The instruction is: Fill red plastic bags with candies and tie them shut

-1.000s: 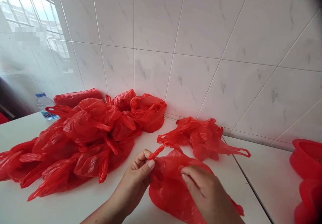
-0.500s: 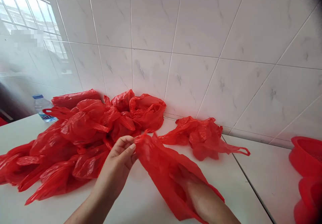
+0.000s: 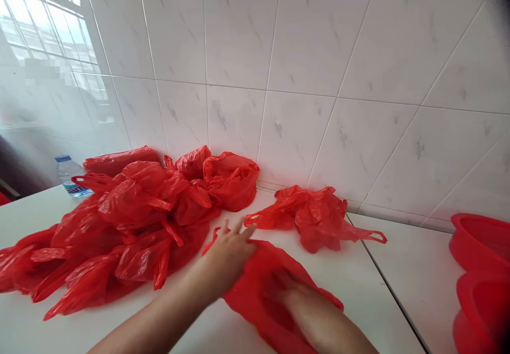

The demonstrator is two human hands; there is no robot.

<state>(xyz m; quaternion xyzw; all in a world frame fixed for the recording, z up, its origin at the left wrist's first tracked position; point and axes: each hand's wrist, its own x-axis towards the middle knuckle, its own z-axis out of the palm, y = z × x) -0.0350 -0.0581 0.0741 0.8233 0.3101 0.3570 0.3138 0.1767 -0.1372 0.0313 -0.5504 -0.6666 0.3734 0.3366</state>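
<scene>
A thin red plastic bag (image 3: 266, 274) spreads over the white table in front of me. My right hand (image 3: 285, 290) reaches inside it up to the wrist, its fingers veiled by the red film. Across the bag's far left part lies my left hand (image 3: 233, 253), fingers spread and pointing away from me, with no bag bunched in them. To the left rises a large heap of crumpled red plastic bags (image 3: 135, 205). Another crumpled red bag (image 3: 319, 213) rests near the wall, beyond the one I am handling, a handle loop pointing right.
A water bottle (image 3: 70, 176) with a blue cap stands behind the heap at the left. Red plastic baskets (image 3: 462, 242) sit at the right edge. A white tiled wall (image 3: 303, 131) bounds the table at the back, and a seam (image 3: 390, 287) crosses the tabletop.
My left hand has let go of the bag's pinched end and moved right, over the bag, fingers now spread. The bag has sunk lower and opened wider. My right hand remains inside it.
</scene>
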